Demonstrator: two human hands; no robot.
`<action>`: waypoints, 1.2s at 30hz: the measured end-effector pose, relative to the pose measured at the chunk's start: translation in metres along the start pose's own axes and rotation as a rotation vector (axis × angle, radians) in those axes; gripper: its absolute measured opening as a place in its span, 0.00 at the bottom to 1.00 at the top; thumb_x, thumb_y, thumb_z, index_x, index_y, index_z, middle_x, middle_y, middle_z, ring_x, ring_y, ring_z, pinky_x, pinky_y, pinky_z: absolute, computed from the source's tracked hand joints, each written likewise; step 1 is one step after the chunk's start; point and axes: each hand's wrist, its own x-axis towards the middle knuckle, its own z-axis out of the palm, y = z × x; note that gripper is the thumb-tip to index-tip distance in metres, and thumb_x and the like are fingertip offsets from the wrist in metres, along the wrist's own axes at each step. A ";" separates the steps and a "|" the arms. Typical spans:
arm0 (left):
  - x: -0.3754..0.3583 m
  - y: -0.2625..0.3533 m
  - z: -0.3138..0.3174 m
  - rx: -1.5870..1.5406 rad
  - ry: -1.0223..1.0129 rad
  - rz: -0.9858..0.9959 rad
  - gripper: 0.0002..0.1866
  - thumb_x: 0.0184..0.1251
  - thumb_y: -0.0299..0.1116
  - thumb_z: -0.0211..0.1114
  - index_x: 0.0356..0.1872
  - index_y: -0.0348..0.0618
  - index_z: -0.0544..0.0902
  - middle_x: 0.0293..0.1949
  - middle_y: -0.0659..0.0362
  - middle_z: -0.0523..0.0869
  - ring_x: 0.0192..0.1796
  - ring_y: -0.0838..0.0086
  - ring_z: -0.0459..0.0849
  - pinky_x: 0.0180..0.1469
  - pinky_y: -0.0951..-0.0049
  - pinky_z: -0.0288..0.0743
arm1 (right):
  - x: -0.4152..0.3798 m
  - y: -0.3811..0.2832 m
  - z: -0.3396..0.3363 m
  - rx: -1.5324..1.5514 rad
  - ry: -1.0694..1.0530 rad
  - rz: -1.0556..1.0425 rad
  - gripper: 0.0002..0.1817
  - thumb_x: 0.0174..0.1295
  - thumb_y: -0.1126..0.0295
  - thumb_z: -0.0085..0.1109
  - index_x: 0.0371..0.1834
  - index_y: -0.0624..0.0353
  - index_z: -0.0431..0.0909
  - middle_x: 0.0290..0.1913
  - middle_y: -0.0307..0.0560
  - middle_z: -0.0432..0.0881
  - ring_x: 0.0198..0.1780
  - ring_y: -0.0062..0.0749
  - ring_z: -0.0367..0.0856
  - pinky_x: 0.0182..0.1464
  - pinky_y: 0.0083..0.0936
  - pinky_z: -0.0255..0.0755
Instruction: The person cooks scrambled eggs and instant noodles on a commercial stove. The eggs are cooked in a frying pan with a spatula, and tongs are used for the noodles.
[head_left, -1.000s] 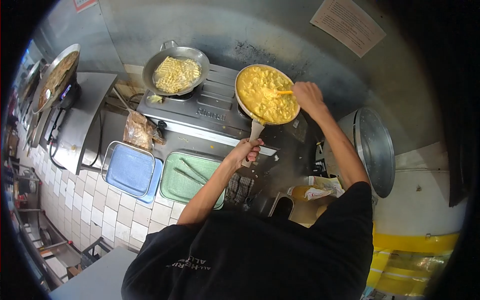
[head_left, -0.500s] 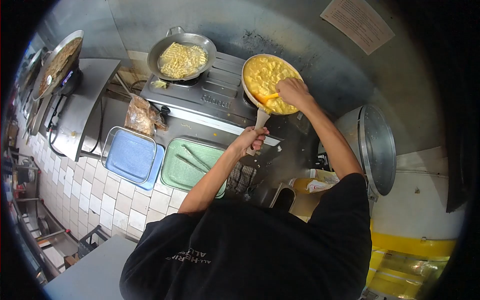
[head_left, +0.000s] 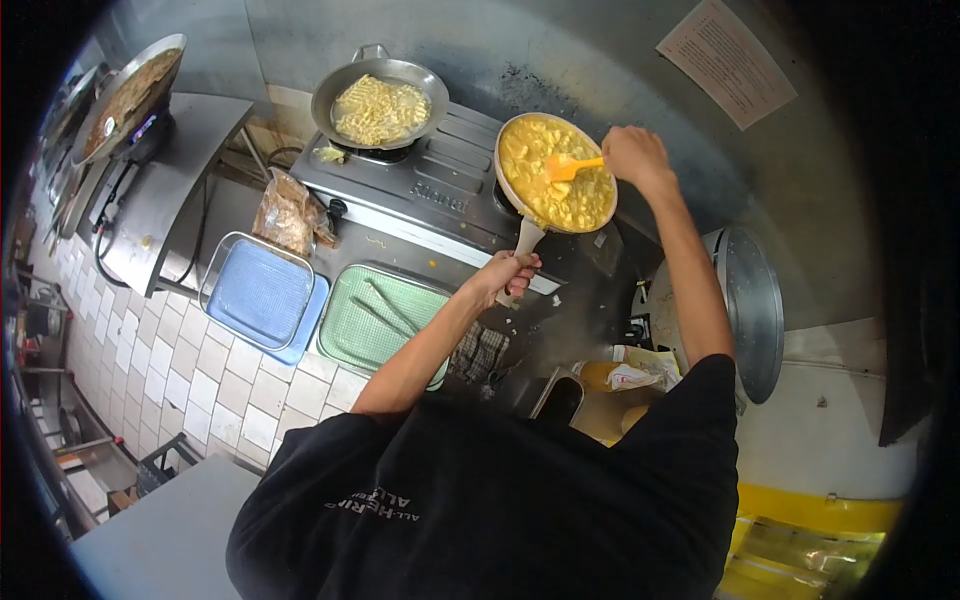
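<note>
My left hand (head_left: 510,277) is closed around the pale handle (head_left: 530,236) of a frying pan (head_left: 503,172) on the right side of the stove. Soft yellow scrambled egg (head_left: 560,200), loose and wet, fills the pan. My right hand (head_left: 637,157) grips an orange spatula (head_left: 572,167) over the pan's right rim, its blade at the egg near the middle. On the left burner sits a metal wok (head_left: 322,106) with wavy noodles (head_left: 380,108) in liquid.
A stove (head_left: 455,165) stands against the metal wall. In front are a green tray (head_left: 350,330) with tongs (head_left: 385,310), a blue basket (head_left: 262,290) and a plastic bag of food (head_left: 285,212). A large round metal lid or pot (head_left: 750,310) stands at right. Another wok (head_left: 130,100) is far left.
My right hand has moved up and right, drawing the spatula from the pan's near left side toward its middle. My left hand keeps its hold on the handle. The view has shifted slightly.
</note>
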 end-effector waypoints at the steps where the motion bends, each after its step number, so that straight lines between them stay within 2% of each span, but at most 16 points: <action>1: 0.001 0.000 -0.001 -0.001 -0.015 0.003 0.08 0.76 0.34 0.56 0.39 0.41 0.75 0.20 0.72 0.63 0.17 0.88 0.56 0.17 0.83 0.50 | -0.001 -0.001 -0.011 -0.001 -0.005 -0.005 0.09 0.55 0.72 0.56 0.31 0.61 0.87 0.37 0.58 0.86 0.45 0.48 0.86 0.49 0.42 0.77; 3: 0.000 0.000 -0.001 -0.013 -0.008 -0.002 0.07 0.75 0.32 0.56 0.37 0.40 0.75 0.20 0.71 0.64 0.17 0.88 0.57 0.17 0.83 0.50 | 0.001 -0.004 -0.025 0.148 -0.142 -0.020 0.10 0.54 0.70 0.56 0.34 0.53 0.88 0.40 0.54 0.87 0.46 0.47 0.85 0.51 0.43 0.77; 4: 0.000 0.002 -0.001 -0.018 -0.004 -0.005 0.06 0.74 0.31 0.57 0.36 0.40 0.75 0.20 0.70 0.65 0.16 0.87 0.57 0.17 0.82 0.51 | 0.003 -0.006 -0.021 0.145 -0.141 -0.021 0.10 0.54 0.70 0.56 0.34 0.53 0.88 0.40 0.54 0.87 0.46 0.47 0.85 0.51 0.43 0.77; 6: 0.001 0.000 -0.001 -0.010 -0.008 0.001 0.07 0.75 0.32 0.56 0.37 0.40 0.75 0.20 0.71 0.64 0.17 0.88 0.57 0.17 0.82 0.50 | 0.010 -0.014 -0.002 0.190 -0.134 -0.056 0.10 0.55 0.63 0.64 0.36 0.51 0.88 0.37 0.48 0.87 0.44 0.45 0.85 0.47 0.41 0.77; 10: 0.001 0.000 0.000 -0.008 -0.001 0.002 0.08 0.75 0.34 0.56 0.38 0.40 0.75 0.19 0.71 0.63 0.16 0.88 0.56 0.17 0.83 0.49 | 0.019 -0.051 0.039 0.256 -0.130 -0.110 0.10 0.56 0.63 0.62 0.38 0.51 0.88 0.39 0.51 0.87 0.43 0.46 0.86 0.47 0.43 0.77; 12: 0.002 -0.001 -0.001 -0.010 -0.013 0.006 0.08 0.75 0.33 0.56 0.36 0.41 0.74 0.19 0.70 0.64 0.16 0.87 0.56 0.17 0.82 0.50 | 0.028 -0.070 0.075 0.173 0.014 -0.008 0.10 0.57 0.71 0.54 0.33 0.59 0.87 0.38 0.58 0.86 0.45 0.50 0.86 0.46 0.41 0.78; 15: 0.002 0.000 0.001 -0.014 0.001 0.022 0.09 0.75 0.33 0.56 0.33 0.42 0.73 0.19 0.70 0.64 0.16 0.86 0.56 0.16 0.81 0.50 | 0.025 -0.091 0.088 0.073 0.130 -0.062 0.11 0.59 0.73 0.53 0.33 0.63 0.86 0.38 0.60 0.86 0.43 0.48 0.87 0.42 0.38 0.79; 18: 0.001 -0.002 0.003 -0.021 0.025 0.033 0.10 0.74 0.33 0.56 0.31 0.45 0.71 0.18 0.71 0.63 0.15 0.87 0.55 0.16 0.81 0.48 | 0.039 -0.086 0.098 -0.028 0.156 -0.094 0.12 0.58 0.74 0.52 0.35 0.62 0.87 0.37 0.58 0.87 0.42 0.44 0.88 0.41 0.36 0.79; 20: 0.003 -0.004 0.002 -0.023 0.026 0.040 0.11 0.74 0.34 0.56 0.29 0.46 0.69 0.18 0.71 0.63 0.15 0.87 0.55 0.16 0.81 0.48 | 0.044 -0.078 0.091 -0.051 0.118 -0.080 0.12 0.59 0.73 0.52 0.35 0.62 0.87 0.38 0.57 0.87 0.43 0.44 0.88 0.41 0.36 0.79; 22: 0.005 -0.003 -0.001 -0.009 0.002 0.041 0.11 0.75 0.34 0.55 0.30 0.45 0.70 0.19 0.69 0.65 0.16 0.86 0.57 0.16 0.80 0.51 | 0.048 -0.067 0.081 -0.073 0.087 -0.068 0.12 0.60 0.73 0.52 0.36 0.62 0.87 0.39 0.57 0.87 0.44 0.44 0.88 0.42 0.35 0.79; 24: 0.003 -0.001 0.001 -0.004 0.007 0.043 0.11 0.75 0.34 0.55 0.30 0.45 0.70 0.19 0.69 0.65 0.16 0.86 0.57 0.16 0.80 0.51 | 0.046 -0.053 0.066 -0.070 -0.024 -0.012 0.13 0.61 0.72 0.51 0.37 0.62 0.87 0.42 0.56 0.87 0.46 0.43 0.87 0.45 0.35 0.79; 25: 0.002 -0.001 0.002 0.000 0.012 0.037 0.11 0.75 0.33 0.55 0.30 0.45 0.70 0.19 0.69 0.65 0.16 0.86 0.57 0.16 0.80 0.51 | 0.045 -0.048 0.058 -0.062 -0.127 0.037 0.13 0.63 0.73 0.50 0.41 0.62 0.87 0.47 0.56 0.86 0.50 0.44 0.86 0.49 0.35 0.78; 26: 0.001 -0.001 0.002 0.004 0.008 0.037 0.11 0.75 0.33 0.55 0.30 0.45 0.70 0.19 0.69 0.65 0.16 0.86 0.57 0.16 0.80 0.51 | 0.043 -0.042 0.057 -0.063 -0.125 0.041 0.13 0.63 0.73 0.50 0.41 0.62 0.87 0.47 0.56 0.86 0.50 0.44 0.86 0.49 0.35 0.78; 28: 0.000 -0.001 0.004 -0.019 0.015 0.035 0.12 0.74 0.35 0.57 0.29 0.47 0.69 0.19 0.71 0.64 0.16 0.87 0.55 0.16 0.81 0.49 | 0.039 -0.029 0.054 -0.018 -0.189 0.141 0.13 0.62 0.74 0.53 0.45 0.60 0.86 0.51 0.57 0.85 0.53 0.44 0.84 0.54 0.36 0.76; 31: 0.000 0.000 0.004 -0.005 0.022 0.019 0.11 0.74 0.35 0.57 0.30 0.47 0.69 0.19 0.71 0.64 0.16 0.87 0.56 0.16 0.81 0.49 | 0.023 -0.026 0.004 -0.064 -0.303 0.229 0.14 0.60 0.73 0.57 0.47 0.58 0.85 0.53 0.55 0.84 0.57 0.44 0.82 0.58 0.36 0.74; 36: 0.002 -0.001 0.001 -0.023 0.000 0.007 0.09 0.75 0.35 0.56 0.31 0.48 0.70 0.20 0.71 0.64 0.16 0.87 0.56 0.16 0.82 0.49 | 0.024 -0.012 -0.044 0.001 -0.299 0.268 0.16 0.57 0.70 0.59 0.48 0.59 0.85 0.55 0.54 0.83 0.60 0.46 0.80 0.60 0.38 0.73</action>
